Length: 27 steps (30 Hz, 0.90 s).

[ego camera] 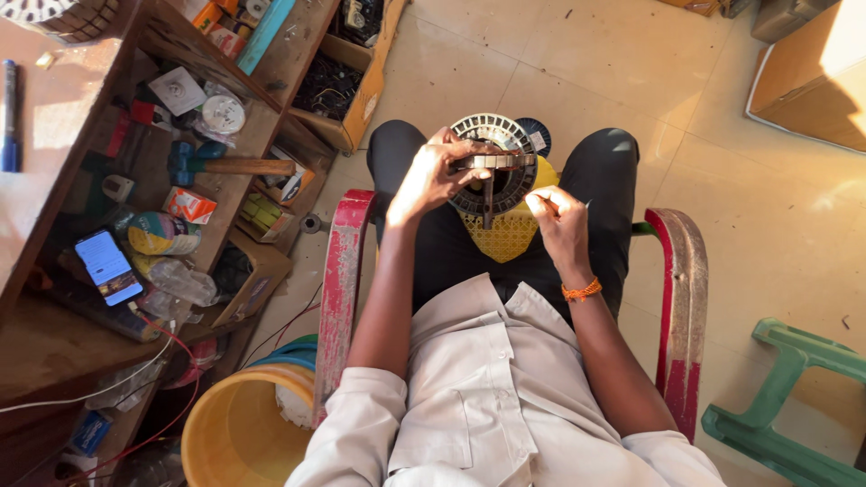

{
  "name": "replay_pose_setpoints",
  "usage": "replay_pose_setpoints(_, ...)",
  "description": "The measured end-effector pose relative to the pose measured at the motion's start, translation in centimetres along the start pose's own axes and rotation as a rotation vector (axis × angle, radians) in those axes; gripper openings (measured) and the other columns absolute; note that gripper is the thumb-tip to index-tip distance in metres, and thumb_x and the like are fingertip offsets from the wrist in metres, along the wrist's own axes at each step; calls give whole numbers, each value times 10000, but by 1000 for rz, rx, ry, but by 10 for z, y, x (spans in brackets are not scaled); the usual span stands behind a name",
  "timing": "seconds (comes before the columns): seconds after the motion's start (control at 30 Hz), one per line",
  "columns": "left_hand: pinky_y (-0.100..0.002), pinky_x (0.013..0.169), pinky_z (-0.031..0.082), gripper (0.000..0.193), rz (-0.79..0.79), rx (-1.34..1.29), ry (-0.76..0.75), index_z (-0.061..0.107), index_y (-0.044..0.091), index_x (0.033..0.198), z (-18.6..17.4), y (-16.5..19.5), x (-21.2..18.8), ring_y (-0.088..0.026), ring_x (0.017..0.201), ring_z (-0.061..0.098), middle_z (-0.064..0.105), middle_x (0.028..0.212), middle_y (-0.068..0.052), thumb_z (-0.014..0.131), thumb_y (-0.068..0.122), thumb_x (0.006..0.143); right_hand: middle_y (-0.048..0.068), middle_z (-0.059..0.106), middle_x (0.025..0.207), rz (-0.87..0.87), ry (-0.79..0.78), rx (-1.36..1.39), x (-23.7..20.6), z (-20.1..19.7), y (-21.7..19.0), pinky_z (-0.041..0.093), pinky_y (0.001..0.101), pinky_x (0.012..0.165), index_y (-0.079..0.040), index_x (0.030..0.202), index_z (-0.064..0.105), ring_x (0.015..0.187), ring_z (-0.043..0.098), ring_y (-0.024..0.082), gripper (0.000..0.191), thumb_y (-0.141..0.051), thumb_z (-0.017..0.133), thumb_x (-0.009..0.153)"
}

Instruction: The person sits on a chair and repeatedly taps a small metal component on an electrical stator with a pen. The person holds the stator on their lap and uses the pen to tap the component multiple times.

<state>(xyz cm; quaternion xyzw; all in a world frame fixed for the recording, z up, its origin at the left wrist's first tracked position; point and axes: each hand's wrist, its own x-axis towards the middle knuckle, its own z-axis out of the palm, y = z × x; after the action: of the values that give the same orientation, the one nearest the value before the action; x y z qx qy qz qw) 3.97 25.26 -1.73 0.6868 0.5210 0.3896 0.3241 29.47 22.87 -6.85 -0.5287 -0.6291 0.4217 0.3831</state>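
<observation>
**Working on a round motor core while seated in a red chair**

Looking straight down from the person's head, a seated figure in a white shirt and dark trousers fills the middle of the view. The left hand (431, 179) is closed around the upper left edge of a round, slotted metal motor core (494, 162), fingers curled over a flat bar that runs across its top. This core sits above the lap, between the knees, partly over a yellow patterned cloth (510, 233). The right hand (557, 216) is just beside the core's lower right edge, fingers pinched together on something thin; what it is cannot be made out. An orange thread band (582, 290) circles that wrist.

The worn red chair arms (341, 289) frame the body on both sides. To the person's left stands a cluttered wooden shelf (230, 194), holding a hammer (225, 165) and a phone with a lit screen (107, 266). A yellow bucket (236, 433) stands on the tiled floor below it. To the right, a green plastic stool (785, 406) lies on the tiles.
</observation>
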Motion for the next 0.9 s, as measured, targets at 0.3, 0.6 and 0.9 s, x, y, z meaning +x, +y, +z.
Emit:
replay_pose_setpoints(0.3, -407, 905, 432, 324, 179, 242, 296, 715, 178, 1092, 37, 8, -9, -276, 1059, 590, 681, 1051, 18, 841, 297, 819, -18, 574, 678, -27, -188, -50, -1, -29, -13, 339, 230, 535, -9, 983, 761, 622, 424, 10, 197, -202, 762, 943)
replay_pose_setpoints(0.6, -396, 869, 402, 313, 300, 187, 354, 694, 149, 1095, 48, -16, -11, -255, 962, 554, 660, 1033, 5, 849, 210, 830, -3, 699, 844, -298, -181, -32, 46, -34, -76, 470, 199, 656, 24, 991, 719, 755, 576, -2, 122, -98, 716, 998)
replay_pose_setpoints(0.9, -390, 855, 398, 319, 270, 202, 401, 680, 143, 1070, 52, -14, -13, -262, 953, 549, 619, 989, -15, 863, 207, 816, -50, 581, 725, -170, -293, 4, 87, -16, -95, 396, 205, 596, 20, 950, 718, 678, 473, -1, 97, -69, 710, 988)
